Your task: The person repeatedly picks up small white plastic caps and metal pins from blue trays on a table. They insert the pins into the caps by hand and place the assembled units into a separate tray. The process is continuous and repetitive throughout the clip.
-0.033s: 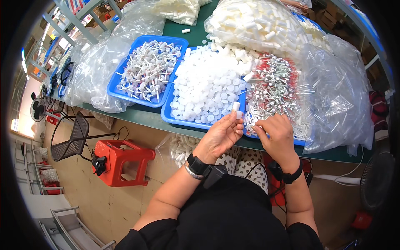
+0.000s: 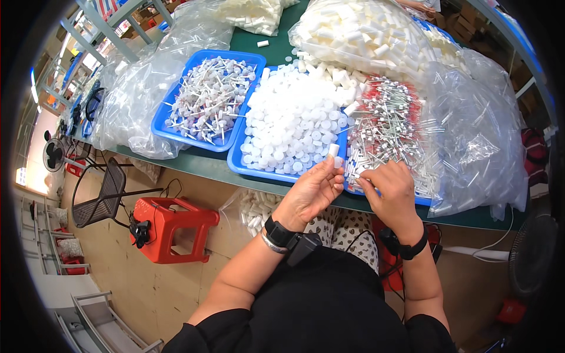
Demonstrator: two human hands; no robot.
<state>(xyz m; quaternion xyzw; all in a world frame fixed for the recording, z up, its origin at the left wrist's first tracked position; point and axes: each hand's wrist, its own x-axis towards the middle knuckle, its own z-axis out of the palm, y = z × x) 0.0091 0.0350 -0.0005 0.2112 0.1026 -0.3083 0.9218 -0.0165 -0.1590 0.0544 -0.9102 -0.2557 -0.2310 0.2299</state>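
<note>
My left hand [image 2: 318, 187] pinches a short white foam cylinder [image 2: 333, 150] upright between thumb and fingertips. A small translucent disc [image 2: 338, 162] shows at the same fingertips. Just to the right, my right hand [image 2: 389, 187] is closed in a pinch, and what sits between its fingers is too small to make out. Both hands are over the near edge of a blue tray [image 2: 259, 171] heaped with translucent white discs [image 2: 288, 126]. Beyond my right hand lies a pile of thin pins with white heads and red ends [image 2: 388, 106].
At the left, another blue tray [image 2: 158, 130] holds assembled pin-and-disc pieces [image 2: 210, 97]. A large bag of white cylinders [image 2: 362, 38] lies at the back. Clear plastic bags [image 2: 477, 141] flank the work on the green table [image 2: 203, 175]. A red stool [image 2: 170, 226] stands on the floor.
</note>
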